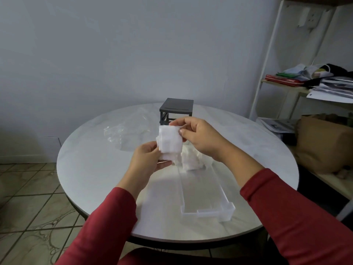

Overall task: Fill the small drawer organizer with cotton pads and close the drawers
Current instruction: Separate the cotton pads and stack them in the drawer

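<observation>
A stack of white cotton pads (170,140) is held above the round white table (91,169). My left hand (147,159) grips its lower end and my right hand (198,136) pinches its upper end. Below them a loose pile of cotton pads (191,159) lies at the far end of a clear plastic drawer (206,197) pulled out onto the table. The dark grey organizer frame (176,109) stands at the far side of the table, its lower part hidden behind my hands.
A crumpled clear plastic bag (126,131) lies left of the frame. A white shelf (305,88) with papers and clothes stands to the right, with a brown bag (324,144) beneath it. Tiled floor (28,207) shows on the left.
</observation>
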